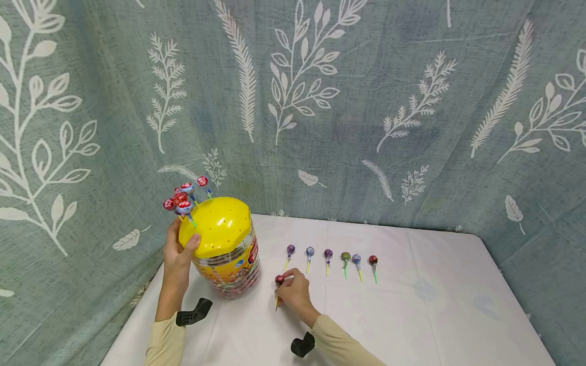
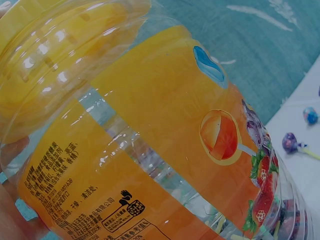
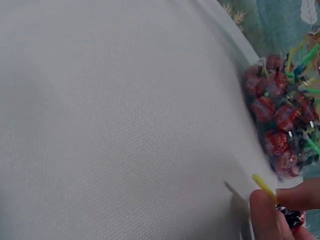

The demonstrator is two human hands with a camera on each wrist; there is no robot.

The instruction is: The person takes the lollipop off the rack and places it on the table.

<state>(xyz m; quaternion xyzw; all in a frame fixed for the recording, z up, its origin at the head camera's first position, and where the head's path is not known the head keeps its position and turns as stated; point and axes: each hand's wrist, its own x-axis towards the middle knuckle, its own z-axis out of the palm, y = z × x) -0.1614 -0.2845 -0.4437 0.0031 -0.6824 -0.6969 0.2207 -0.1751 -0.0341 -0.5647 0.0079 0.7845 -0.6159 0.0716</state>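
Left hand [image 1: 177,255]: fingers curled round the jar [image 1: 227,256] at its upper left side, thumb lying on the yellow lid [image 1: 215,226]. Grip closed on the jar; the jar is tilted, lid end leaning toward the surface's left edge, base down on the surface [image 1: 435,305] near the back-left corner. Left wrist view shows the jar wall close up w/ orange label, clear plastic, wrapped sweets inside at the base.

Lid has small holes. Approx. five lollies [image 1: 184,198] stand in holes at its back-left part, heads up, sticks green.

Right hand [image 1: 293,292]: thumb and fingers pinched on a lolly [image 1: 279,280] w/ red head and yellow stick. Grip closed on it. The lolly is low over the surface, just right of the jar base; cannot tell whether it touches the cloth. Right wrist view confirms: yellow stick [image 3: 264,188] pokes out between the fingertips [image 3: 265,220], red head below them, jar base w/ red sweets close behind.

Row of six lollies [image 1: 328,259] lies on the surface, right of the jar, towards the back edge, heads to the back, sticks to the front. Spaced apart, not touching. The right hand is just in front of the row's left end.

Black wrist mounts visible on both sleeves. Leaf-print curtain behind and to the left.
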